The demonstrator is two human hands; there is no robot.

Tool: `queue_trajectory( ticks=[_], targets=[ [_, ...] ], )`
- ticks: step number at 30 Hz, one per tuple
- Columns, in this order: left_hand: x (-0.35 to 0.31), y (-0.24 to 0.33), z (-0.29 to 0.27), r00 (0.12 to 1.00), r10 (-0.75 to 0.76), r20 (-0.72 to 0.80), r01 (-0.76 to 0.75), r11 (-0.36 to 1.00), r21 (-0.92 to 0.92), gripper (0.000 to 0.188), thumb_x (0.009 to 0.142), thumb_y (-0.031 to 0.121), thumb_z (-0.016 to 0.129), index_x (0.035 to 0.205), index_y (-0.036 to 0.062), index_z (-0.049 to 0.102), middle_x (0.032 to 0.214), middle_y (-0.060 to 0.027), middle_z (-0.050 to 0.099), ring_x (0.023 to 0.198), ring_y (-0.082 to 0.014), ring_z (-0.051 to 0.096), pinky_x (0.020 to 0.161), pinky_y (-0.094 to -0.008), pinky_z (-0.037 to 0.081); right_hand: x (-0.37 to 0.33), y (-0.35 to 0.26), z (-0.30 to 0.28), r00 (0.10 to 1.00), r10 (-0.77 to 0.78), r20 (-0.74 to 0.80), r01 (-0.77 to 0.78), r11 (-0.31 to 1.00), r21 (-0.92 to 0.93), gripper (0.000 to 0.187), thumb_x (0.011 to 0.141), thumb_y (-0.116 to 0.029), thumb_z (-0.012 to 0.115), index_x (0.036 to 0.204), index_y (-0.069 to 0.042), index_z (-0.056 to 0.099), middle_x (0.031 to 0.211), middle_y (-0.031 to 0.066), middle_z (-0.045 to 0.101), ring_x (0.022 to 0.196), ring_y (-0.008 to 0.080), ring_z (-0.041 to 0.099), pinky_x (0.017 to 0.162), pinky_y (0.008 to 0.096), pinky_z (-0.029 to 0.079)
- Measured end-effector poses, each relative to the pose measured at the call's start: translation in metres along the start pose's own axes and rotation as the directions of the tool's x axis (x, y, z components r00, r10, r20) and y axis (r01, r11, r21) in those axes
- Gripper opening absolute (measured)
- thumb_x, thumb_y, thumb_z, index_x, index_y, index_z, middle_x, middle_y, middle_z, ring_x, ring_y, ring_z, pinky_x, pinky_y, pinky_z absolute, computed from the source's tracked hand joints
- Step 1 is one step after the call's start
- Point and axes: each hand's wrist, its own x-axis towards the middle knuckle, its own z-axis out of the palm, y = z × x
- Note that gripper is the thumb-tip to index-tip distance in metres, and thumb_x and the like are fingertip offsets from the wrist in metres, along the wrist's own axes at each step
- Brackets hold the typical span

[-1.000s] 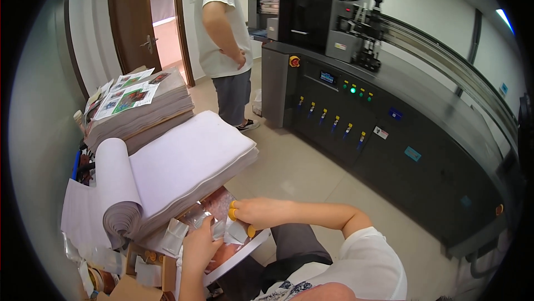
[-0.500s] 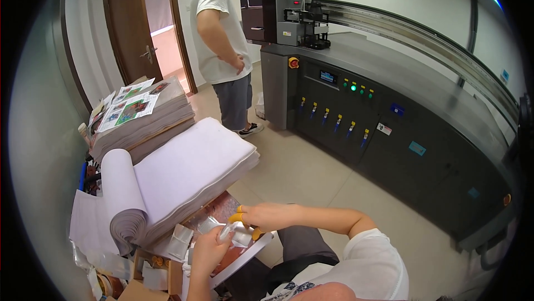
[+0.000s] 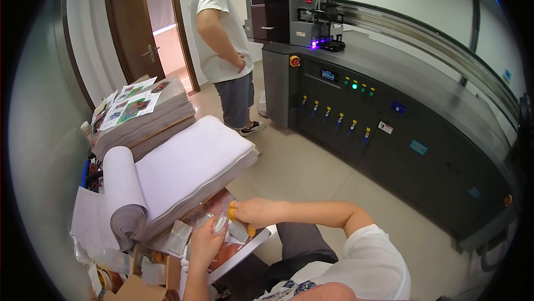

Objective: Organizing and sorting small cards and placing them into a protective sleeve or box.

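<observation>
My left hand [image 3: 206,241] is closed, with a small clear, shiny plastic piece [image 3: 221,224] between thumb and fingers; its exact kind is too small to tell. Close beside it, my right hand [image 3: 251,212] wears yellow finger cots [image 3: 231,210] on its fingertips. Its fingers are curled, and what they hold, if anything, is hidden. Under the right hand lies a silvery-white packet [image 3: 238,232]. Both hands are over a white-edged tray or board [image 3: 245,252] with a reddish-brown surface. A flat clear-wrapped packet [image 3: 179,237] lies left of my left hand.
Behind the hands lie a stack of white sheets [image 3: 192,151] and a paper roll [image 3: 123,190]. An open cardboard box [image 3: 139,287] stands at lower left. A person [image 3: 225,40] stands beyond, near a large dark printing machine [image 3: 384,134]. A brown door [image 3: 133,28] stands ajar.
My right hand has shifted slightly left, toward my left hand. The machine's head has moved a little to the right, and purple lights now glow under it.
</observation>
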Motion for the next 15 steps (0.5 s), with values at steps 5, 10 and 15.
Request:
queue_trajectory(
  ticks=[5,10,15],
  targets=[
    [0.000,-0.009,0.003,0.989,0.149,-0.020,-0.150,0.987,-0.061,0.026,0.081,0.022,0.065,0.095,0.0010,0.061,0.066,-0.0088,0.059,0.060,-0.0178,0.055,0.058,-0.0310,0.044,-0.008,-0.001,0.002,0.998,-0.006,-0.060,0.008,0.999,0.038,0.046,0.060,0.000,0.073,0.101,0.001,0.052,0.100,0.0145,0.048,0.091,0.0338,0.055,0.073,0.0404,0.047],
    [-0.003,0.016,-0.006,0.990,0.001,0.141,0.012,0.996,-0.092,0.032,0.080,0.024,0.067,0.099,0.0000,0.060,0.067,-0.0105,0.059,0.060,-0.0175,0.056,0.058,-0.0301,0.044,-0.018,0.001,0.005,0.990,0.004,-0.140,0.021,0.985,0.172,0.050,0.062,0.001,0.072,0.107,-0.003,0.050,0.104,0.0127,0.047,0.095,0.0319,0.053,0.077,0.0391,0.045],
    [-0.002,0.004,0.000,0.983,-0.085,0.162,0.102,0.989,-0.102,0.036,0.079,0.023,0.068,0.104,-0.0018,0.058,0.073,-0.0147,0.062,0.066,-0.0204,0.060,0.062,-0.0313,0.045,-0.023,0.001,0.009,0.987,-0.005,-0.158,0.030,0.988,0.153,0.051,0.065,-0.001,0.071,0.112,-0.005,0.051,0.107,0.0116,0.048,0.097,0.0313,0.053,0.078,0.0388,0.046]
  ],
)
